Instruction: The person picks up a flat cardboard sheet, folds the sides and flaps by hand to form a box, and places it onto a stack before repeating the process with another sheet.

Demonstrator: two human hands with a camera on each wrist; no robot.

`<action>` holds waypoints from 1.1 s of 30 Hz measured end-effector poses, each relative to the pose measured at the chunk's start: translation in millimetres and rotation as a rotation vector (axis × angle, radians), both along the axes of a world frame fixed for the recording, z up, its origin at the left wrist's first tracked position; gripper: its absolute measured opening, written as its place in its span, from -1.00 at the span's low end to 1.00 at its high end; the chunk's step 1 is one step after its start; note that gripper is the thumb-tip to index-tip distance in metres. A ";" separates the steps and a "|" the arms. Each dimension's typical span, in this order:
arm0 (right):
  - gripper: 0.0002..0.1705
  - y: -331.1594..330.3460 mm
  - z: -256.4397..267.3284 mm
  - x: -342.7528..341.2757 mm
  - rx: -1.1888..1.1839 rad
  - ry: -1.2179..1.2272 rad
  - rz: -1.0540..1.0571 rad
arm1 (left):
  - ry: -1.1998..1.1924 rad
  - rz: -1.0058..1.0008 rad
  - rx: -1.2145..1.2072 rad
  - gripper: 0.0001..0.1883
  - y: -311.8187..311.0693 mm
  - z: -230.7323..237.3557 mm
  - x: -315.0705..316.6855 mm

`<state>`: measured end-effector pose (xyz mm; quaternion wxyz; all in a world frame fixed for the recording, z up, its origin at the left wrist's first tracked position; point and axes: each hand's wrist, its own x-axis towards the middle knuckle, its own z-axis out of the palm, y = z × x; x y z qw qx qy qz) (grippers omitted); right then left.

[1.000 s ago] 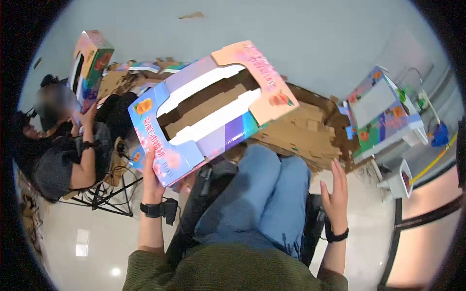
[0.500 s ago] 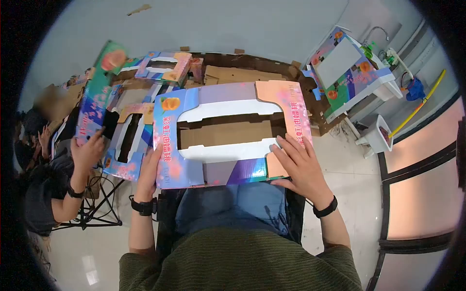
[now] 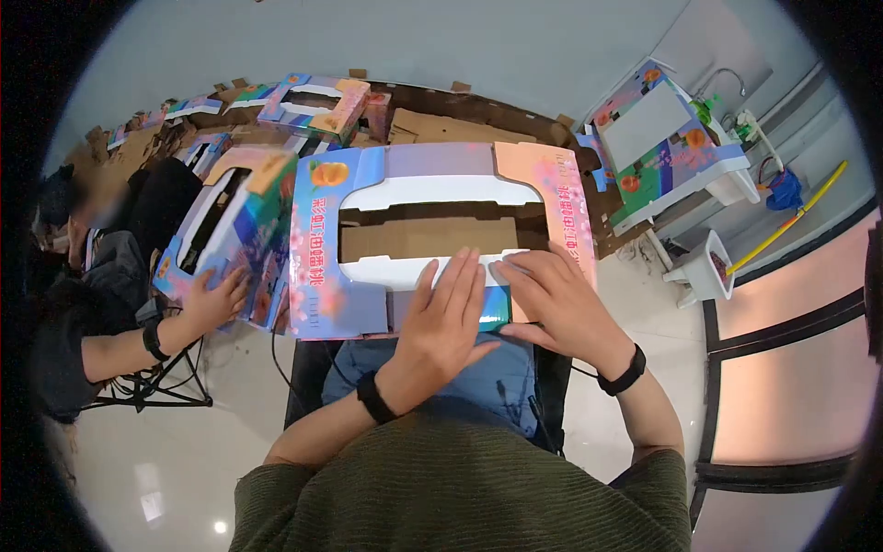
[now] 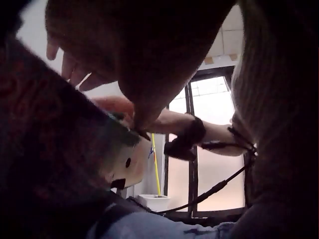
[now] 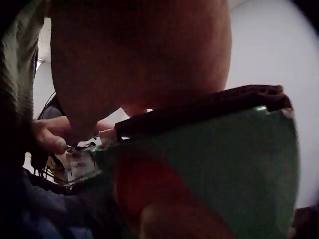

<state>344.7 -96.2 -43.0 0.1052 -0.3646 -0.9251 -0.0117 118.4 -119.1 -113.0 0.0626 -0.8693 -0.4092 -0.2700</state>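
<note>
A printed cardboard fruit box (image 3: 437,162) with a wide top opening lies level over my lap in the head view. Orange fruit, pink blossom and red lettering decorate its flaps. My left hand (image 3: 437,333) lies with extended fingers across the middle of the near top strip. To its right, my right hand (image 3: 563,305) rests on the near right corner flap, fingertips reaching the strip's inner edge. The right wrist view shows the box's green side (image 5: 239,159) below the hand. In the left wrist view the box is a dark shape beneath the fingers.
Another person's hand (image 3: 216,299) touches a similar box (image 3: 258,212) close on the left. Further printed boxes (image 3: 313,103) and flat cardboard (image 3: 455,129) lie behind. On the right stand a box-covered sink (image 3: 736,170), a white bin (image 3: 708,267) and a yellow pole (image 3: 786,221).
The box went from tilted in my left hand to level over my lap. My right hand came onto it; my left hand moved from its left edge to the near middle. The neighbour's box came down.
</note>
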 end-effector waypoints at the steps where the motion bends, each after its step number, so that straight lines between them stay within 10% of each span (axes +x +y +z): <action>1: -0.20 4.0 1.4 -1.4 0.000 0.017 0.020 | 0.022 0.027 -0.005 0.00 6.1 -9.3 5.4; 7: -0.60 32.3 -1.2 -9.3 -0.143 -0.054 0.009 | 0.166 0.097 0.012 0.00 8.0 -27.6 10.2; 16: -0.61 25.2 5.7 -14.5 -0.083 -0.067 0.101 | 0.125 0.092 -0.035 -0.02 14.3 -35.8 10.6; 30: -0.47 -18.0 22.0 112.8 -0.349 1.238 -0.362 | 0.174 0.051 -0.042 0.00 9.2 -29.4 -0.2; 33: -0.36 -26.5 7.9 183.1 -0.710 1.086 -0.510 | 0.178 0.050 -0.019 0.00 9.4 -28.6 -1.0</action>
